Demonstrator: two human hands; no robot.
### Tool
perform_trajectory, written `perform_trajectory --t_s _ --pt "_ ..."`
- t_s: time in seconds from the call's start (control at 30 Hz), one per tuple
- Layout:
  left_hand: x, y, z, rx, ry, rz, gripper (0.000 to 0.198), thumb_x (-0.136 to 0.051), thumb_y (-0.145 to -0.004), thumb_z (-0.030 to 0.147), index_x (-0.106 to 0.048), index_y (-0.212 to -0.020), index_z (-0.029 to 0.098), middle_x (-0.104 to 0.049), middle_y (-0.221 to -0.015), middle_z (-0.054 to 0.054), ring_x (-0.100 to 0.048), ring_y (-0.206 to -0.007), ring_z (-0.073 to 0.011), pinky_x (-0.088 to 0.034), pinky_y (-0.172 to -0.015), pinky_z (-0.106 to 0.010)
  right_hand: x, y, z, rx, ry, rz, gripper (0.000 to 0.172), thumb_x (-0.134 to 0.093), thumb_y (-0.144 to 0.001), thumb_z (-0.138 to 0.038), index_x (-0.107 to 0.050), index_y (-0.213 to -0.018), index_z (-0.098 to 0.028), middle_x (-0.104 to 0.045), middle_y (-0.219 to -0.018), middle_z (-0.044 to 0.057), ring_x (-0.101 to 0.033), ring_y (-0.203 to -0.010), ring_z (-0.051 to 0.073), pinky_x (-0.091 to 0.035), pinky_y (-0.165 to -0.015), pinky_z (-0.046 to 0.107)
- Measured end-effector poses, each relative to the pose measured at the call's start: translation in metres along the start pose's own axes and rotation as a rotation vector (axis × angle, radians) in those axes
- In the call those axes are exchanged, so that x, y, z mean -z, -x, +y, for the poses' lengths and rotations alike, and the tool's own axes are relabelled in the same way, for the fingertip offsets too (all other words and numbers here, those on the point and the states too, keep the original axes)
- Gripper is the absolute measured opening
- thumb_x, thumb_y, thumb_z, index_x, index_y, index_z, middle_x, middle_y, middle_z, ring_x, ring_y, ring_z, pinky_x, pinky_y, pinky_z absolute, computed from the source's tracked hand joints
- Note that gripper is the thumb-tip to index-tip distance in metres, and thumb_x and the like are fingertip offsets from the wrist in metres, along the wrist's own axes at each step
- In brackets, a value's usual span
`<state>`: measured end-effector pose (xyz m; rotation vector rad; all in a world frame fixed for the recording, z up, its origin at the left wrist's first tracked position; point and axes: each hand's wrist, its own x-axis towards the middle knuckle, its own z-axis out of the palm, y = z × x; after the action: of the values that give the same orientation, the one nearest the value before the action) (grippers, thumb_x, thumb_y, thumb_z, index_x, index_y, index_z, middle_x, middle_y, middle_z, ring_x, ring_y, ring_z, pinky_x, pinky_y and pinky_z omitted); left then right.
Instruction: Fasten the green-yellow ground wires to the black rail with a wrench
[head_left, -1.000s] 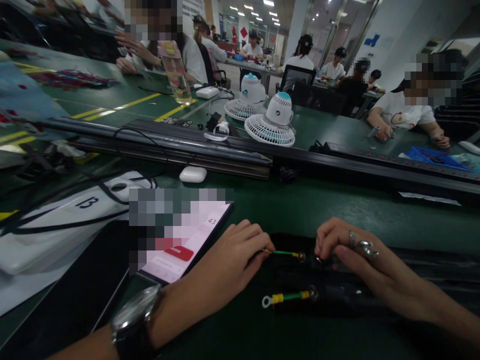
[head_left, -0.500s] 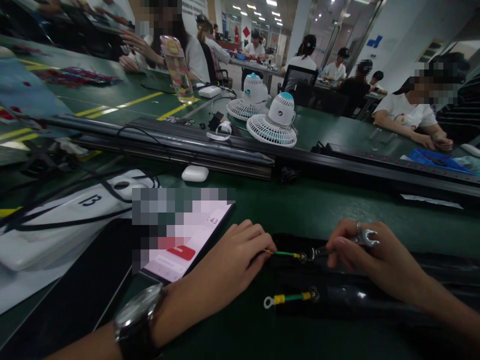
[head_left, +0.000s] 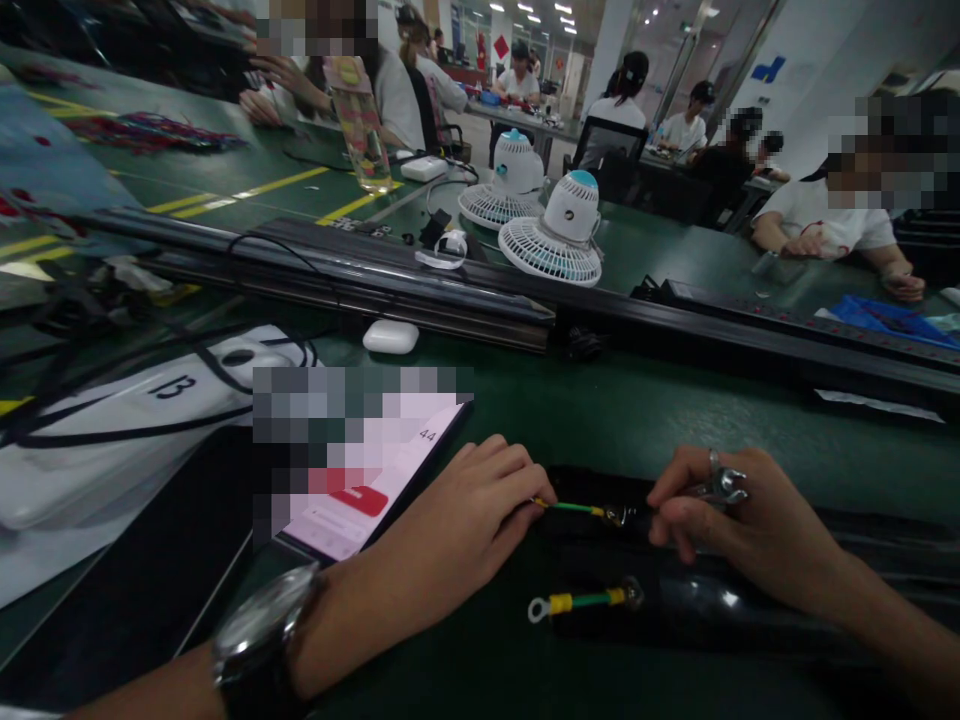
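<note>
My left hand (head_left: 495,505) pinches the yellow end of a short green-yellow ground wire (head_left: 574,507). The wire's far terminal sits at a bolt (head_left: 616,514) on a long black part (head_left: 600,480). In my closed right hand (head_left: 739,510) is a small metal wrench (head_left: 724,487). One open jaw sticks out behind my fingers; its other end is close to the bolt, partly hidden by my fingers. Nearer to me, a second black part (head_left: 742,610) carries another ground wire (head_left: 592,600) with a ring terminal at its free left end.
A lit phone (head_left: 360,480) lies left of my left hand, beside a white power strip (head_left: 135,430) with black cord. Behind are a white earbud case (head_left: 391,337), long dark rails (head_left: 360,280), two white fans (head_left: 555,235) and a bottle (head_left: 360,125). Several people sit beyond.
My right hand has turned slightly and the wrench has shifted, with less of its front end showing by the bolt. The left hand keeps its pinch. The view has tilted a little.
</note>
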<state>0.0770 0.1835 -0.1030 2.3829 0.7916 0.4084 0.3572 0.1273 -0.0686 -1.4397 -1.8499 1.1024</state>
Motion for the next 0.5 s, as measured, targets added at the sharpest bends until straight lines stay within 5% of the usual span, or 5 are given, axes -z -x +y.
perform_trajectory --t_s 0.5 --pt "-0.0022 0.0005 -0.0019 -0.008 -0.013 0.014 0.018 -0.05 -0.099 0.01 -0.063 -0.102 0.024 -0.062 -0.106 -0.001 -0.051 -0.096 -0.0189 -0.038 -0.082 -0.034 0.0043 -0.0019 -0.0033 -0.021 0.104 -0.017 0.026 -0.058 -0.1 -0.041 -0.069 -0.088 -0.022 -0.071 -0.066 -0.001 -0.062 -0.051 0.011 -0.046 -0.049 0.022"
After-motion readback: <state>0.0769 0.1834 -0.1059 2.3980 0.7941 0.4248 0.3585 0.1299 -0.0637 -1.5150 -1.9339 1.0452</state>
